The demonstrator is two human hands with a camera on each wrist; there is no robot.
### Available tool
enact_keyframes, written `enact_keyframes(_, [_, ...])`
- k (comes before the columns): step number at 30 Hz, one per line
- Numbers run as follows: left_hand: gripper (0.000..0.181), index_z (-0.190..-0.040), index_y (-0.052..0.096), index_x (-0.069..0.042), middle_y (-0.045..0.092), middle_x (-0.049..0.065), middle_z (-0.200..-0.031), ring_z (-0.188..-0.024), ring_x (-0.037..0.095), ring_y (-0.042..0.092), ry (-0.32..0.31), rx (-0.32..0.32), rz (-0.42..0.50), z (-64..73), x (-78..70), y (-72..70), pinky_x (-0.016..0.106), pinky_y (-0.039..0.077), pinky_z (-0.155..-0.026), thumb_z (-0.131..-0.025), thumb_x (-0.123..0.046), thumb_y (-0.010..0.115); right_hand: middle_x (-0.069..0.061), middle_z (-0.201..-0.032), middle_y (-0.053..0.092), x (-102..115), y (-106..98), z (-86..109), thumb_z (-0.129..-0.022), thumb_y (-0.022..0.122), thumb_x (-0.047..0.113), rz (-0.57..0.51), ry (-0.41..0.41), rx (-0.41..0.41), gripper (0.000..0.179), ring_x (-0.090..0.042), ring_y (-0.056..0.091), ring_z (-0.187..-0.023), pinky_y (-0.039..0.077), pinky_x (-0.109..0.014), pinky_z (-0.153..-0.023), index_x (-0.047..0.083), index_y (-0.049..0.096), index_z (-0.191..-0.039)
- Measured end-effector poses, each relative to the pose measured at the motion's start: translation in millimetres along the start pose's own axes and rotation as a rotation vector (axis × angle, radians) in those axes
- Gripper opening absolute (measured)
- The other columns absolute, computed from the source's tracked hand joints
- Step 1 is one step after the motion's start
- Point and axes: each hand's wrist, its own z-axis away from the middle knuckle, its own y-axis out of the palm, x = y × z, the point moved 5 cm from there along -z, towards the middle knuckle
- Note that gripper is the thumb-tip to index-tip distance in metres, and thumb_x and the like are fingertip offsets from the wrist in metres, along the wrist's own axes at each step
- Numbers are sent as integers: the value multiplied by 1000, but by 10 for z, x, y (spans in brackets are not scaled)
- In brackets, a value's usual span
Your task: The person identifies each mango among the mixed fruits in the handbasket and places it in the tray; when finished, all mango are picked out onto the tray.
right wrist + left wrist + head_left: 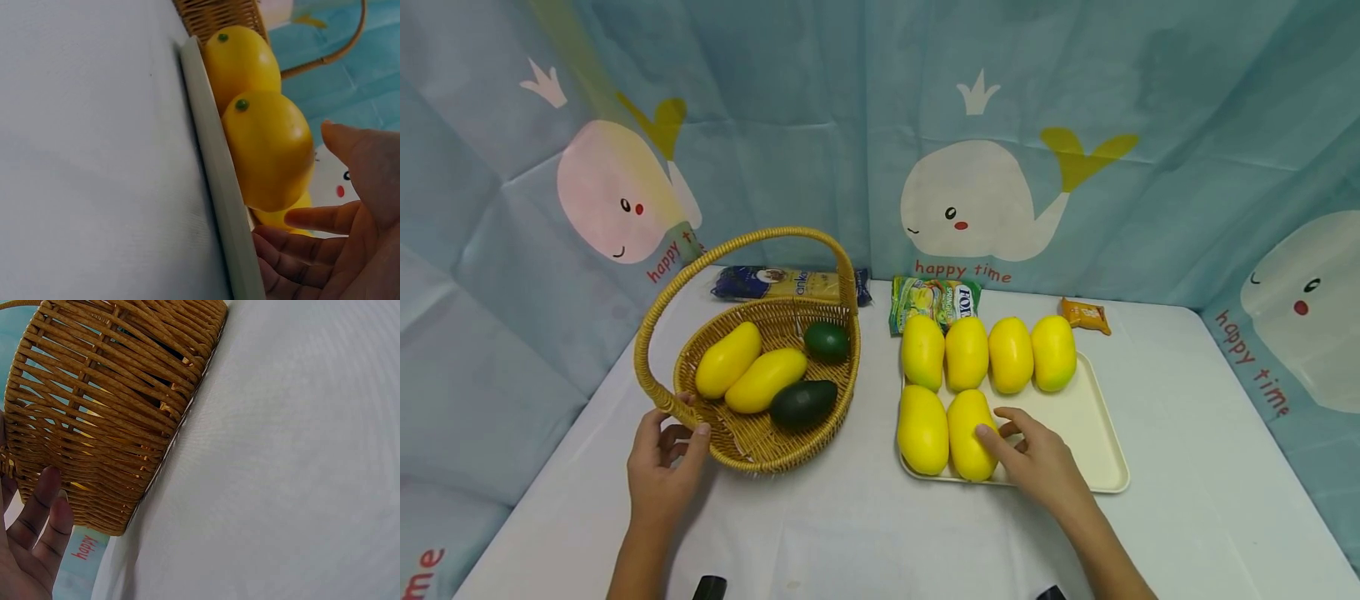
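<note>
Right hand (pixel 1037 454) at the mango (pixel 967 437), grip unclosed, likely picking; next, curl fingers! Left hand (pixel 662 467) at basket (pixel 756 462), hold unclear.

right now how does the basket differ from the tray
The basket is woven, golden-brown and has an arched handle; the tray is smooth, cream and shows no handle. The basket is deep and rounded; the tray is shallow with straight sides. The basket holds two yellow fruits and two dark green ones; the tray carries six yellow ones. Both stand on the white table.
</note>
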Motion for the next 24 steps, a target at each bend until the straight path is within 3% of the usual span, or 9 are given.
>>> enact_keyframes(4, [46,-128,50,15,56,23,-122,-84,0,57,15,4,16,-5,-31,0,6,47,-73,-84,18,62,-6,-107,68,30,-67,-27,-95,59,57,15,-15,-13,60,-17,61,-81,51,-30,-66,10,63,-132])
enact_keyframes(11, [53,-133,52,8,57,18,-126,-85,1,58,8,3,19,34,306,-5,7,48,-72,-83,17,65,-10,-114,67,174,-225,-119,-96,60,52,42,-122,-70,57,-20,62,-81,52,-31,-65,7,64,-130])
enact_keyframes(17, [53,-135,52,5,58,14,-127,-85,3,59,21,13,33,34,346,-10,8,49,-73,-85,13,66,-13,-124,64,360,-240,-206,-97,62,49,75,-225,-109,56,-21,61,-84,53,-33,-69,4,64,-130])
enact_keyframes(24, [54,-135,52,5,57,16,-127,-85,2,59,27,11,28,32,315,-4,8,49,-73,-84,15,66,-11,-122,64,693,-89,-313,-94,69,37,118,-327,-58,46,-20,58,-81,52,-29,-64,6,66,-128])
